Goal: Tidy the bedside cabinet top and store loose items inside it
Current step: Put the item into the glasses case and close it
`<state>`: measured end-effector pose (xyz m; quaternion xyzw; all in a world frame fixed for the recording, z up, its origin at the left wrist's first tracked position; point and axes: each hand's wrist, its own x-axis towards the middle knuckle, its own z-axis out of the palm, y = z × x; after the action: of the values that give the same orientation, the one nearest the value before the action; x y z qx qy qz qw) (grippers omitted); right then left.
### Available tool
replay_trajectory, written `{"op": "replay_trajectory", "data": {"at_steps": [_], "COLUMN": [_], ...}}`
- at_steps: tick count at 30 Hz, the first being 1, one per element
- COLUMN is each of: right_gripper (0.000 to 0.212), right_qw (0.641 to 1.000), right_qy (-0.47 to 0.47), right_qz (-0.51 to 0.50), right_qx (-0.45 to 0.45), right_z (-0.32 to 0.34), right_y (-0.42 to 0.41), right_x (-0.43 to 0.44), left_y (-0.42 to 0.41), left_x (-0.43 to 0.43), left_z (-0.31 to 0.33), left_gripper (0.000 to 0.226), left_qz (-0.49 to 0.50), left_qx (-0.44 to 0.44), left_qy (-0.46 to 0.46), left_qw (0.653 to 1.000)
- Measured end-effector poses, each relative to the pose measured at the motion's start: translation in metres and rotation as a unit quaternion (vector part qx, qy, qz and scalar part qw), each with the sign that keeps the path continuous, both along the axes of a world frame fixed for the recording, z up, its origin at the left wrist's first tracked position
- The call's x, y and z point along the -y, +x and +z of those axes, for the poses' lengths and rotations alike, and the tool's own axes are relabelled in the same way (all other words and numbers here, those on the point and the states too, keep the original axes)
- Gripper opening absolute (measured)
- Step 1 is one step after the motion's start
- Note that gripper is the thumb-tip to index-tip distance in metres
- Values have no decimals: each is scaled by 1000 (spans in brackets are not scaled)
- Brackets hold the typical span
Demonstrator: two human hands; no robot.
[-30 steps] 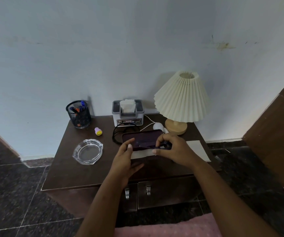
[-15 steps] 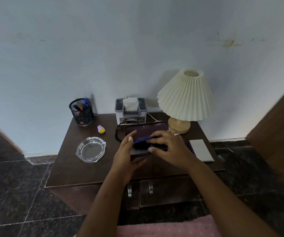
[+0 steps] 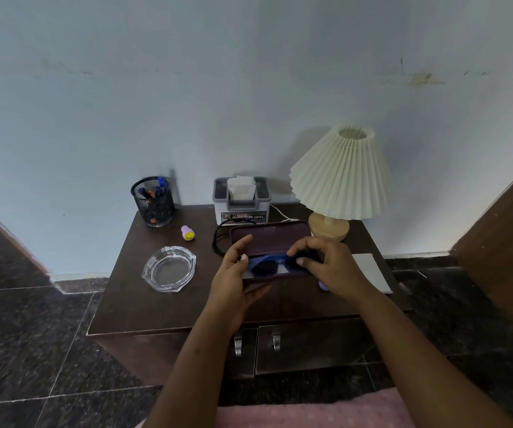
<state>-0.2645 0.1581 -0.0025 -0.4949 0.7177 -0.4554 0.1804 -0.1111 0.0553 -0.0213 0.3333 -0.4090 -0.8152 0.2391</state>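
A dark maroon glasses case (image 3: 269, 239) stands open above the middle of the brown bedside cabinet (image 3: 144, 307), its lid raised toward the wall. Blue-framed sunglasses (image 3: 267, 265) lie in its lower half. My left hand (image 3: 233, 279) grips the case from the left end and underneath. My right hand (image 3: 326, 267) pinches the right side of the sunglasses inside the case. A black cable (image 3: 218, 242) loops on the top behind the case.
On the cabinet top: a mesh pen cup (image 3: 153, 201) back left, a small purple smiley stamp (image 3: 187, 233), a glass ashtray (image 3: 169, 268), a grey tissue box (image 3: 242, 200), a pleated lamp (image 3: 340, 177), a grey pad (image 3: 371, 271) at right. Two door handles (image 3: 256, 344) below.
The case was shut and flat on the cabinet a second ago; now it is lifted and open, and the blue sunglasses have gone into it under my right hand.
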Motion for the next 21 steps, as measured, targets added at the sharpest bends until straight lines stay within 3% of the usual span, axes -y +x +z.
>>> {"op": "replay_trajectory", "data": {"at_steps": [11, 15, 18, 21], "right_gripper": [24, 25, 19, 31], "right_qw": [1000, 991, 957, 938], "right_qy": [-3, -80, -132, -71], "right_qz": [15, -74, -202, -221], "right_qx": [7, 73, 162, 256], "right_z": [-2, -1, -3, -9], "right_y": [4, 1, -3, -4], "right_x": [3, 3, 6, 9], "left_y": [-1, -1, -2, -2], "left_x": [-4, -3, -2, -2], "left_z": [3, 3, 3, 1], "left_gripper": [35, 39, 48, 59], "left_qz": [-2, 9, 18, 16], "left_qx": [-15, -22, -38, -51], "left_qy": [-12, -8, -13, -19], "left_qw": [1000, 1000, 999, 998]}}
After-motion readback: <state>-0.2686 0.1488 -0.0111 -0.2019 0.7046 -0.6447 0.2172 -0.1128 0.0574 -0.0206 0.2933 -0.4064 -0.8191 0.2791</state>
